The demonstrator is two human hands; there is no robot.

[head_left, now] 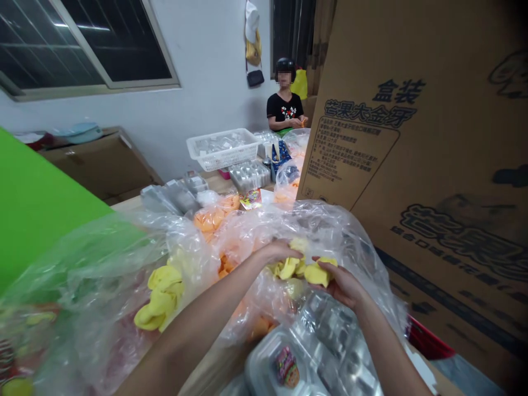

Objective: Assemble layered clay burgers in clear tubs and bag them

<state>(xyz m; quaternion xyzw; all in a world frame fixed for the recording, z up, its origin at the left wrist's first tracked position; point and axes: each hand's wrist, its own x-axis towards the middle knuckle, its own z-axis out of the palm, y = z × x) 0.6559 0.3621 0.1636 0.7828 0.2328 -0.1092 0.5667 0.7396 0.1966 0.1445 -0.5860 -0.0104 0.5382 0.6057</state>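
Both of my hands are at the clear plastic bag (330, 220) in the middle. My right hand (342, 283) grips a soft, curled yellow piece (319, 273) between thumb and fingers. Left of it, my left hand (282, 252) has its fingers closed on another soft yellow piece (290, 268); its fingertips are partly hidden. Just below them lie clear plastic boxes (342, 335), and a lidded one with a cartoon sticker (287, 367) is nearest me. More yellow pieces (160, 297) rest on plastic at the left. Orange pieces (214, 214) lie in bags behind.
A tall printed cardboard carton (412, 181) blocks the right side. A green panel (45, 214) stands at the left. Farther back are a white basket (223, 157) of clear boxes, stacked clear boxes (249, 175) and a seated person (286, 107) holding something orange.
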